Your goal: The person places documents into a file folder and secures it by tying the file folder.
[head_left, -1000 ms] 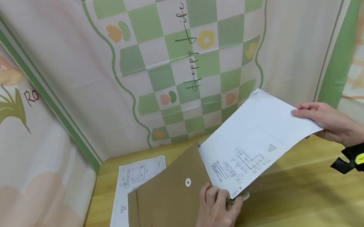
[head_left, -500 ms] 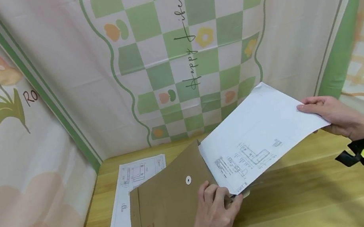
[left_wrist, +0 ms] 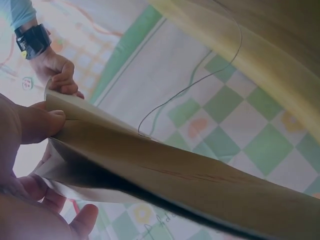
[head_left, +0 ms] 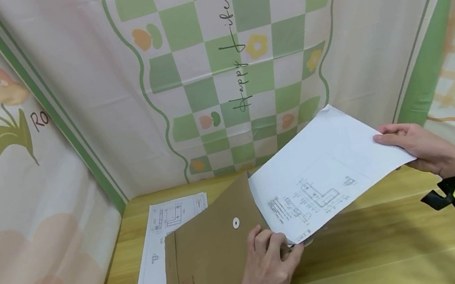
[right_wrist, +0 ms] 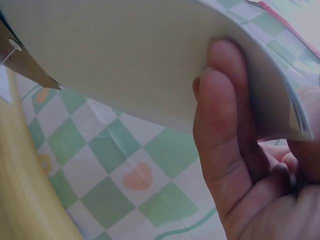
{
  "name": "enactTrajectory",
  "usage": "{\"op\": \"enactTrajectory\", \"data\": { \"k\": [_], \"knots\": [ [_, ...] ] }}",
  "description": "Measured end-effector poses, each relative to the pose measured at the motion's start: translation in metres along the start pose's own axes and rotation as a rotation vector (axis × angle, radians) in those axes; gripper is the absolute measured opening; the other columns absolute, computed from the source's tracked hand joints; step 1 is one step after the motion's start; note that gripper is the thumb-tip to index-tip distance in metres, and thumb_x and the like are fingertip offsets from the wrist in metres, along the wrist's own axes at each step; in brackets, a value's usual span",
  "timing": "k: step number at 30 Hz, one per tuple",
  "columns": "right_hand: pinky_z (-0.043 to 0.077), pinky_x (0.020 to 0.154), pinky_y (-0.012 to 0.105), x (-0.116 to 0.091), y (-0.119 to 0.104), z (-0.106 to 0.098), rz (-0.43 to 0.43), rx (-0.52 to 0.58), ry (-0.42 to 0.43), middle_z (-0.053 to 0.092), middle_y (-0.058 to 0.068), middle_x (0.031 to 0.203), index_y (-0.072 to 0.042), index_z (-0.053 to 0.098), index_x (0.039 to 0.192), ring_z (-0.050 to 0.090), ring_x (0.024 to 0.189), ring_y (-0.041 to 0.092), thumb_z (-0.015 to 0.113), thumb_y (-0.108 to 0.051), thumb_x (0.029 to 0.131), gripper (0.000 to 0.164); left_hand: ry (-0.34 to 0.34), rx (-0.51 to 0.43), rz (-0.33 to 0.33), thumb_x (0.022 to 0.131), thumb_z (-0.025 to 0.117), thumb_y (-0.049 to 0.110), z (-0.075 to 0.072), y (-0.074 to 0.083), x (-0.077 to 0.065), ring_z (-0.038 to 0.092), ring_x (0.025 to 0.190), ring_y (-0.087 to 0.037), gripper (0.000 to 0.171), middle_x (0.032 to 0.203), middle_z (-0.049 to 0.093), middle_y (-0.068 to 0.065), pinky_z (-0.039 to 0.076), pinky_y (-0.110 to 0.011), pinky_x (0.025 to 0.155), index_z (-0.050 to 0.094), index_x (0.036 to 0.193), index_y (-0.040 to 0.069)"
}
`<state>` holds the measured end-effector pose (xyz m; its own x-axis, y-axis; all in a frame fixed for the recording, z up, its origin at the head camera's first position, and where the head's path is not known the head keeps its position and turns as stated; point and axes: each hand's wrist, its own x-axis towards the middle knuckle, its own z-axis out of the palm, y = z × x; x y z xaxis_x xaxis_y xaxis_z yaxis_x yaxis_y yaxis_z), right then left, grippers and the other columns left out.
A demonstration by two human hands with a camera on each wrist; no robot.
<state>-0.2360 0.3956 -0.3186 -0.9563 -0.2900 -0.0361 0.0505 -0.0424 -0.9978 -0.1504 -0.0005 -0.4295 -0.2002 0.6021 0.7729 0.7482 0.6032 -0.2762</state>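
Observation:
A brown paper document envelope with a white round button is tilted above the table, its mouth to the right. My left hand pinches the envelope's lower right corner; the left wrist view shows the thumb on one brown layer, with a dark gap in the envelope. Out of the mouth slants a white sheet printed with a technical drawing, its left end at or inside the opening. My right hand pinches the sheet's far right edge between thumb and fingers. From the right wrist view, several layered edges suggest more than one sheet.
Another printed drawing sheet lies on the wooden table, partly under the envelope. A thin string loops off the envelope in the left wrist view. Patterned curtains stand behind and at both sides.
Over the first half second my right hand moved slightly right and up, drawing the sheet a little farther along. Since then it has barely moved. The left hand keeps its place on the envelope.

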Motion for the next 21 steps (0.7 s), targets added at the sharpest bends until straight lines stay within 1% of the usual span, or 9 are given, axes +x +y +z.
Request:
{"op": "enactTrajectory", "data": {
  "k": [3,6,9,12,15,18,21],
  "knots": [
    [0.053,0.051,0.034,0.000,0.005,0.000,0.003,0.004,-0.030,0.069,0.008,0.088,-0.012,0.058,0.102,0.069,0.071,0.023,0.041,-0.011,0.099,0.018,0.011,-0.005,0.008,0.097,0.037,0.008,-0.004,-0.001,0.003,0.039,0.086,-0.023,0.033,0.079,0.041,0.000,0.035,-0.048,0.087,0.067,0.092,0.020],
    [0.053,0.050,0.033,0.000,0.009,0.001,0.007,0.012,-0.064,0.069,0.008,0.089,-0.012,0.057,0.102,0.069,0.071,0.022,0.039,-0.012,0.099,0.018,0.000,-0.005,0.018,0.096,0.038,0.009,-0.008,-0.001,0.006,0.039,0.086,-0.022,0.032,0.078,0.040,0.001,0.035,-0.046,0.087,0.067,0.090,0.020],
    [0.053,0.049,0.032,0.000,0.012,0.002,0.008,0.019,-0.055,0.070,0.008,0.088,-0.011,0.057,0.102,0.069,0.070,0.021,0.039,-0.011,0.099,0.018,-0.003,0.005,0.033,0.095,0.041,0.009,-0.010,-0.001,0.008,0.039,0.085,-0.021,0.030,0.077,0.039,0.001,0.035,-0.045,0.086,0.067,0.089,0.021],
    [0.053,0.049,0.032,-0.001,0.012,0.003,0.004,0.014,-0.042,0.070,0.009,0.088,-0.011,0.057,0.103,0.069,0.070,0.022,0.040,-0.011,0.099,0.018,0.012,0.018,0.051,0.094,0.045,0.013,-0.011,0.000,0.009,0.039,0.083,-0.021,0.024,0.076,0.039,0.001,0.036,-0.044,0.084,0.068,0.088,0.022],
    [0.052,0.049,0.032,0.000,0.011,0.004,-0.009,0.001,-0.057,0.070,0.009,0.090,-0.011,0.057,0.106,0.069,0.071,0.023,0.039,-0.011,0.099,0.019,0.018,0.017,0.065,0.093,0.049,0.017,-0.011,0.000,0.010,0.039,0.083,-0.021,0.021,0.077,0.040,0.002,0.036,-0.043,0.084,0.068,0.088,0.022],
    [0.052,0.047,0.033,0.000,0.009,0.005,-0.025,-0.011,-0.052,0.070,0.009,0.090,-0.011,0.058,0.107,0.069,0.070,0.023,0.039,-0.012,0.099,0.020,0.005,0.012,0.074,0.092,0.050,0.020,-0.011,0.000,0.010,0.039,0.083,-0.020,0.019,0.080,0.042,0.002,0.034,-0.040,0.082,0.069,0.089,0.023],
    [0.052,0.047,0.032,-0.001,0.008,0.004,-0.035,0.006,-0.034,0.070,0.009,0.090,-0.011,0.059,0.107,0.069,0.070,0.023,0.040,-0.012,0.099,0.021,-0.012,0.005,0.072,0.093,0.049,0.020,-0.011,0.000,0.010,0.038,0.082,-0.019,0.020,0.081,0.043,0.003,0.032,-0.037,0.080,0.069,0.092,0.023]
  ]
}}
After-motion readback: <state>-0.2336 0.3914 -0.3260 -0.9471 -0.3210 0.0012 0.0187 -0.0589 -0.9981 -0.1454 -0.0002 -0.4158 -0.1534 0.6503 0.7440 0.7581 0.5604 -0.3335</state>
